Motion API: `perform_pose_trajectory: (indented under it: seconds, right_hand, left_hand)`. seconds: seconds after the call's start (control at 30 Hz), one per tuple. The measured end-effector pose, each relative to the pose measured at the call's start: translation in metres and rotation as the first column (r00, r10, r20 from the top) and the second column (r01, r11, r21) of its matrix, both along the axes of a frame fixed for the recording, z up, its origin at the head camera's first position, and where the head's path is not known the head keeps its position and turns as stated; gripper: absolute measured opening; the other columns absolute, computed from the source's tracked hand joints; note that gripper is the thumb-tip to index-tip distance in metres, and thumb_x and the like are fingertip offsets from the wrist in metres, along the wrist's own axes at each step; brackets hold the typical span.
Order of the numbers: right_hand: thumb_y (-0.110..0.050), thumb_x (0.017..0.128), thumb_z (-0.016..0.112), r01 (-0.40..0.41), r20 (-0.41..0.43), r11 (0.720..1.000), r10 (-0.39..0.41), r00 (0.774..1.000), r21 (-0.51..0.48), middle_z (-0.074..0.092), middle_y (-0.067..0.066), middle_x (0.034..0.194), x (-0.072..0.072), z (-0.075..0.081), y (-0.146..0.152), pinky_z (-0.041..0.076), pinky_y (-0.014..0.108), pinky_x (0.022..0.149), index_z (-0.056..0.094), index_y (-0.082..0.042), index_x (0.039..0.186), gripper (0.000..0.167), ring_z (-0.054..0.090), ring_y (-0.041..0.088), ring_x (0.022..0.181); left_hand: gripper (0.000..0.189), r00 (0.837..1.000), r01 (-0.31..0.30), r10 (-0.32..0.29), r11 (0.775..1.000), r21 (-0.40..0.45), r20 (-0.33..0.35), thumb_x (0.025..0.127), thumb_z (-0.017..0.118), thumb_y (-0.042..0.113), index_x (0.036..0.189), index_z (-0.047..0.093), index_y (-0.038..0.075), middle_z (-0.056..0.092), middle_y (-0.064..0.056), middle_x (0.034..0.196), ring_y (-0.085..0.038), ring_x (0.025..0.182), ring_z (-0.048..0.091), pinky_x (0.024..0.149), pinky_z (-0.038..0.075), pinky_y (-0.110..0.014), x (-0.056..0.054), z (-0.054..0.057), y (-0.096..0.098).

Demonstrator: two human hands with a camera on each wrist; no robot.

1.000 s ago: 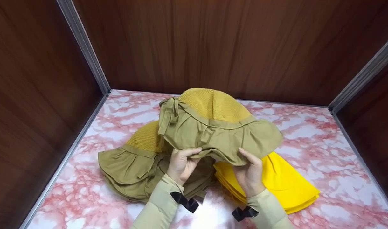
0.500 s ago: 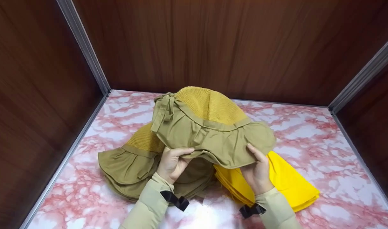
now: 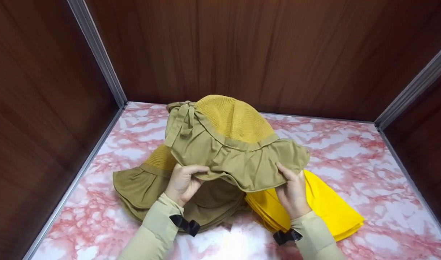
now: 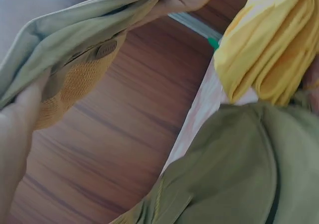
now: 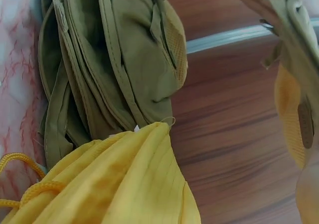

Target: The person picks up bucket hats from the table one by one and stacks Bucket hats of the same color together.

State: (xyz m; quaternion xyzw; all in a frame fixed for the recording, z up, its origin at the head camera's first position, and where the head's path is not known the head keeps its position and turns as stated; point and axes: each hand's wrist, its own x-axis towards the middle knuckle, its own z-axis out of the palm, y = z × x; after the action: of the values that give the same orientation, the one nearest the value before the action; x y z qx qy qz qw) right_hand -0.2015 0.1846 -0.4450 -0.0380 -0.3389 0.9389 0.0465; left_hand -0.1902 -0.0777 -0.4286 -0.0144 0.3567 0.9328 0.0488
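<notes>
Both hands hold up a sun hat (image 3: 235,159) with a yellow knitted crown, a ruffled khaki brim and a tied bow at its left. My left hand (image 3: 184,182) pinches the near brim edge with the thumb on top. Farther right along that edge, my right hand (image 3: 292,189) grips the brim the same way. A small oval patch (image 4: 106,50) shows on the hat's band in the left wrist view. Below and left lies a stack of similar khaki hats (image 3: 141,186), partly covered by the held one. Folded bright yellow cloth (image 3: 332,209) lies behind the right hand.
Everything rests on a pink-and-white marbled tabletop (image 3: 390,209). Dark wood panels (image 3: 235,50) with metal corner strips (image 3: 101,54) enclose the back and sides. In the right wrist view, a yellow cord (image 5: 25,159) hangs from the yellow cloth.
The held hat has shifted left and tilted slightly. My left hand has moved left with it, while my right hand has slid rightward along the brim, so the hands stand farther apart.
</notes>
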Motion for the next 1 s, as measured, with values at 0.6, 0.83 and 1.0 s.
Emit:
perform_pose_trajectory:
  seconds: [0.6,0.83,1.0]
  right_hand:
    - [-0.004,0.100,0.051,-0.062,-0.029,0.974,0.069,0.997,0.216,0.069,-0.002,0.098,0.007,-0.003,-0.001,0.059,0.025,0.077,0.059,-0.017,0.111,0.019,0.069,0.012,0.084]
    - [0.002,0.096,0.056,-0.083,-0.028,0.878,0.110,0.994,0.471,0.073,-0.002,0.086,0.009,-0.012,-0.015,0.060,0.025,0.066,0.069,-0.018,0.100,0.025,0.070,0.010,0.073]
    - [0.000,0.093,0.061,-0.089,0.008,0.798,0.104,0.995,0.597,0.072,-0.001,0.080,0.010,-0.017,-0.027,0.060,0.028,0.062,0.071,-0.015,0.099,0.018,0.070,0.011,0.069]
  left_hand:
    - [0.026,0.899,-0.408,0.405,0.634,-0.657,-0.167,0.093,0.067,0.009,0.117,0.059,0.001,0.053,-0.009,0.128,-0.016,0.114,0.050,0.095,0.048,-0.025,-0.011,0.019,-0.074]
    - [0.020,0.860,-0.451,0.459,0.478,-0.754,-0.223,0.094,0.066,0.011,0.110,0.058,0.002,0.055,-0.010,0.127,-0.008,0.108,0.051,0.085,0.048,-0.015,-0.002,0.017,-0.107]
    - [0.016,0.851,-0.453,0.476,0.453,-0.767,-0.222,0.095,0.064,0.010,0.108,0.056,0.006,0.057,-0.005,0.125,-0.002,0.104,0.054,0.082,0.049,-0.012,0.006,0.005,-0.125]
